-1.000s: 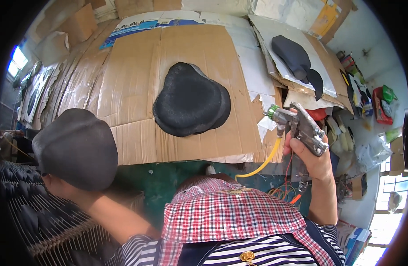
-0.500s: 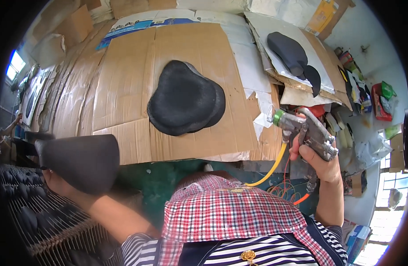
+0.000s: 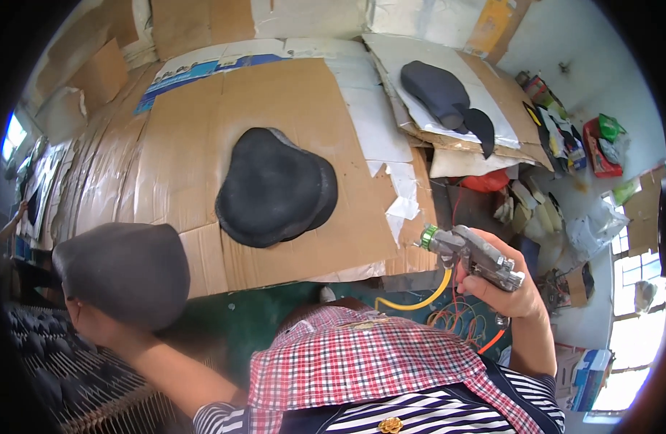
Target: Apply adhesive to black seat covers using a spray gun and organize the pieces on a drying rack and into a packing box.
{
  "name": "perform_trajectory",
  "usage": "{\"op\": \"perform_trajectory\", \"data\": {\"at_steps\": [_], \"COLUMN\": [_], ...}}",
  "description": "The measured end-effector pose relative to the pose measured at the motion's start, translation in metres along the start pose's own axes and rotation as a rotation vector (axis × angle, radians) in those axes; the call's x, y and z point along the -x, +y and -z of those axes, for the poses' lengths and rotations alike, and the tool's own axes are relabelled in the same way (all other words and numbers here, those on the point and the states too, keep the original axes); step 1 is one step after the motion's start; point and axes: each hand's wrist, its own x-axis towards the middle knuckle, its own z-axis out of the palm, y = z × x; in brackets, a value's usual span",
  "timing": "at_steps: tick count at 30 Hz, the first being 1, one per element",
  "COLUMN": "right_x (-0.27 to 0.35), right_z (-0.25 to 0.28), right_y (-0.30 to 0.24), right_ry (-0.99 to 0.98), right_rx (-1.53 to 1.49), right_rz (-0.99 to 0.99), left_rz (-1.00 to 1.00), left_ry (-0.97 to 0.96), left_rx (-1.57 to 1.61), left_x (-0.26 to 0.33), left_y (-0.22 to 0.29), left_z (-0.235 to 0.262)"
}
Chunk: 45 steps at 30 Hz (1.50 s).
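My left hand (image 3: 94,329) holds a dark grey saddle-shaped seat piece (image 3: 123,271) out at the lower left, above a black ribbed rack (image 3: 51,369). A metal spray gun (image 3: 472,252) with a green-ringed nozzle and a yellow hose (image 3: 420,296) is gripped in my right hand (image 3: 508,289) at the right, beside the table's edge. Another black seat piece (image 3: 275,186) lies flat on the cardboard-covered table (image 3: 174,145), apart from both hands.
Two more dark seat pieces (image 3: 445,94) lie on white paper at the back right. Bags, packets and clutter (image 3: 586,137) fill the floor on the right. A green surface (image 3: 239,318) runs under the table's front edge. Orange wire coils (image 3: 463,318) lie below my right hand.
My left hand has turned the grey seat piece and kept it at the lower left. The spray gun in my right hand has dropped slightly and moved toward me.
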Motion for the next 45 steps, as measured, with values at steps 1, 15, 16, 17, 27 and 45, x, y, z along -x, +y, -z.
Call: {"op": "perform_trajectory", "data": {"at_steps": [1,15,16,17,27,45], "right_x": [0.005,0.004,0.005,0.007,-0.076,-0.230], "right_z": [0.000,0.013,0.014,0.019,0.036,-0.197], "right_y": [0.003,0.001,-0.002,0.008,0.079,0.115], "right_ry": [0.049,0.042,-0.020,-0.089,0.136,-0.940], "right_rx": [0.005,0.005,0.034,0.009,0.201,-0.921], "right_rz": [0.006,0.091,0.069,0.059,0.169,-0.312], "left_rz": [0.012,-0.074,-0.062,-0.018,0.027,-0.574], "left_ry": [-0.009,0.529,0.534,0.480,0.126,0.752], "left_rx": [0.018,-0.299,-0.302,-0.253,-0.177,-0.469], "left_x": [0.000,-0.008,-0.006,-0.009,-0.014,-0.064], "left_y": [0.000,0.004,0.009,0.004,-0.002,-0.081], "left_z": [0.001,0.032,0.034,0.040,0.044,-0.124]}}
